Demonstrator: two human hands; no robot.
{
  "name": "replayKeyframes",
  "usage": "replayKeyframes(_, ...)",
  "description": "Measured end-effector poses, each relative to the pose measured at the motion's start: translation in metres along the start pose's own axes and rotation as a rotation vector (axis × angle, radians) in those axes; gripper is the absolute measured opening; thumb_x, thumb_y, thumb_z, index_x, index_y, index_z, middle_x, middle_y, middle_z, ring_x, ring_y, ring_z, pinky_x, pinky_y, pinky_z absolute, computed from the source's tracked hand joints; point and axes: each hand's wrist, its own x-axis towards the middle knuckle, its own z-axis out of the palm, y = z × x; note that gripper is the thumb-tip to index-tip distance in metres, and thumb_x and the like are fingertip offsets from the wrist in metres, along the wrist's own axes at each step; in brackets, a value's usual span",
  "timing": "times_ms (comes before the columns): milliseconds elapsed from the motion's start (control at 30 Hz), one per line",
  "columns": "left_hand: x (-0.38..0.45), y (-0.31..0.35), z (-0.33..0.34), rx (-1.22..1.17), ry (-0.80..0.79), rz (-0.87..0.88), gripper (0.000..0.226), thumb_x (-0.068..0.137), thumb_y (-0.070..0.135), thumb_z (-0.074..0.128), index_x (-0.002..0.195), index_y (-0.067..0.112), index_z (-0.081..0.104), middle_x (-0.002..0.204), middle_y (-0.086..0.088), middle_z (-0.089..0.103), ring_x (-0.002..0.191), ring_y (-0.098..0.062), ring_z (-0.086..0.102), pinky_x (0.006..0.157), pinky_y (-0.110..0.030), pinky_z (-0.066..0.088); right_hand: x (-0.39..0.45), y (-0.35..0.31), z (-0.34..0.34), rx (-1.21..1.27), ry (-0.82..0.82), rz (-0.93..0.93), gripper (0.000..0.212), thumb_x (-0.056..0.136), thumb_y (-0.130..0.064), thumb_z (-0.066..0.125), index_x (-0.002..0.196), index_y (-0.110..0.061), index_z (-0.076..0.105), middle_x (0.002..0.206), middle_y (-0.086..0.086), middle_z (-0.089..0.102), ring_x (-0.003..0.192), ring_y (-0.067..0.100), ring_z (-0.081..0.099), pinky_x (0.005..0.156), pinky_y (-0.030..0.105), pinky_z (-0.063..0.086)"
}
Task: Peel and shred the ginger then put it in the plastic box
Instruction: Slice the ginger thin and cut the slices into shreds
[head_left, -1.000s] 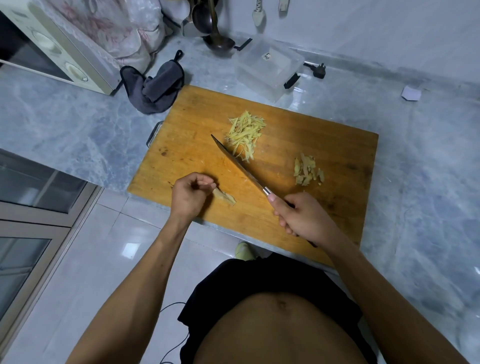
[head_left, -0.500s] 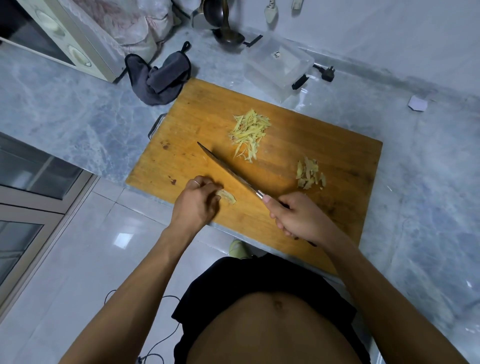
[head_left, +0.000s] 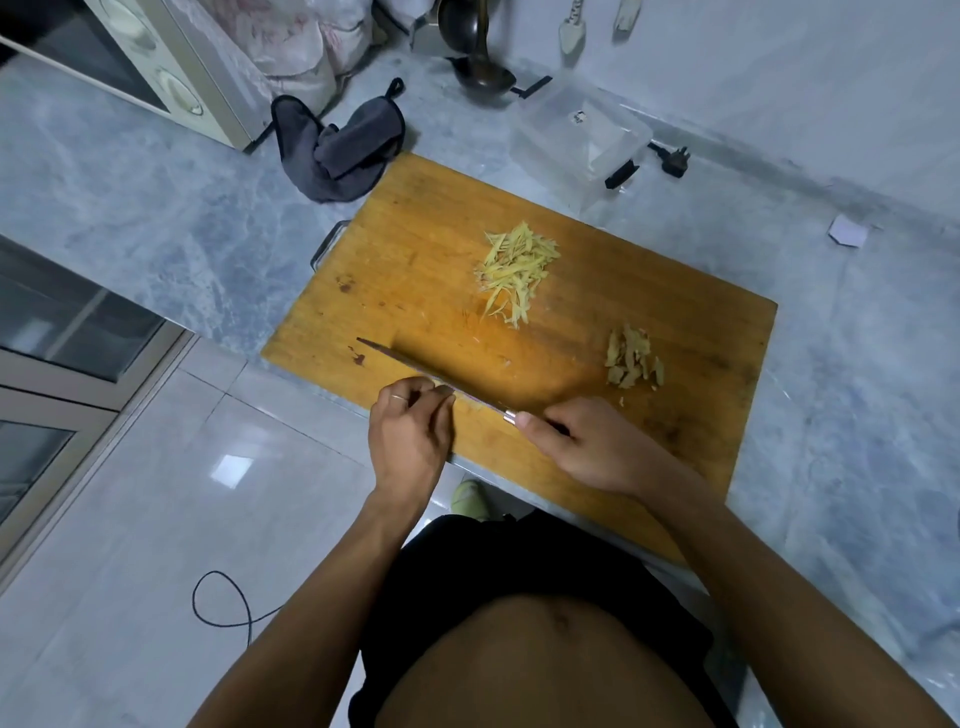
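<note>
Wooden cutting board (head_left: 415, 249) sits on grey marble tabletop (head_left: 156, 208), both hands working at its near edge. Right hand (head_left: 587, 447) wrapped around the knife (head_left: 415, 371) handle, forefinger at the bolster, blade running up-left across the board with its tip near the left near corner. Left hand (head_left: 410, 436) curled, fingertips bunched right against the blade; a ring on one finger. Whatever it pins is hidden under the fingers, cannot tell if a ginger piece is there. Shredded ginger (head_left: 514, 270), pale yellow strips, piled mid-board toward the far side, well apart from the hands. Ginger peels (head_left: 634, 358), duller brownish scraps, in a small heap to the right of the shreds, near the right hand. Plastic box (head_left: 582, 140), clear, with a dark clip on its right side, stands on the tabletop just beyond the board's far edge; no ginger seen in it. Dark grey cloth (head_left: 337, 150) crumpled off the board's far left corner. Dark ladle (head_left: 480, 73) by the wall behind the box.
</note>
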Motion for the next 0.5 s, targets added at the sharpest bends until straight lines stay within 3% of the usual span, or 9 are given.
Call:
replayKeyframes(67,-0.001,-0.001,0.003,0.024,0.007,0.008,0.016,0.086,0.009,0.073,0.101,0.015,0.077,0.103,-0.007,0.065,0.094,-0.026,0.052,0.072,-0.038,0.051,0.001,-0.002,-0.002,-0.004,-0.012,0.006,0.066,0.097,-0.062,0.042,0.060,-0.008,0.041,0.054,0.001,0.038,0.047,0.013,0.039,0.053,0.035,0.032)
replayKeyframes(200,-0.002,0.000,0.005,0.106,0.013,0.139,0.015,0.086,0.005,0.070,0.101,0.005,0.075,0.111,-0.013,0.064,0.101,-0.029,0.053,0.073,-0.037,0.050,0.008,-0.003,-0.004,0.017,-0.082,0.080,0.092,0.078,-0.086,0.023,0.069,0.000,0.051,0.063,0.008,0.050,0.062,0.032,0.058,0.063,0.044,0.046)
replayKeyframes(300,-0.003,-0.001,0.006,0.125,-0.007,0.228,0.017,0.090,0.005,0.063,0.103,0.001,0.073,0.109,-0.013,0.066,0.104,-0.030,0.060,0.075,-0.038,0.055,0.011,-0.003,-0.005,0.027,-0.132,0.126,0.102,0.076,-0.089,0.020,0.082,0.005,0.060,0.070,0.012,0.058,0.076,0.036,0.065,0.069,0.045,0.050)
replayKeyframes(400,-0.010,-0.006,0.005,0.126,-0.074,0.272,0.026,0.094,0.012,0.057,0.115,0.003,0.070,0.119,-0.017,0.064,0.116,-0.034,0.060,0.088,-0.040,0.054,0.010,-0.005,-0.007,0.027,-0.169,0.145,0.086,0.096,-0.071,0.025,0.085,0.006,0.064,0.074,0.015,0.068,0.075,0.033,0.067,0.075,0.042,0.053)
replayKeyframes(500,-0.014,-0.013,0.002,0.155,-0.163,0.335,0.034,0.097,0.017,0.055,0.125,0.000,0.064,0.127,-0.023,0.059,0.126,-0.039,0.052,0.101,-0.044,0.049,0.009,-0.011,-0.008,0.006,-0.177,0.154,0.072,0.100,-0.064,0.025,0.069,-0.006,0.055,0.066,0.009,0.058,0.061,0.023,0.056,0.063,0.034,0.042)
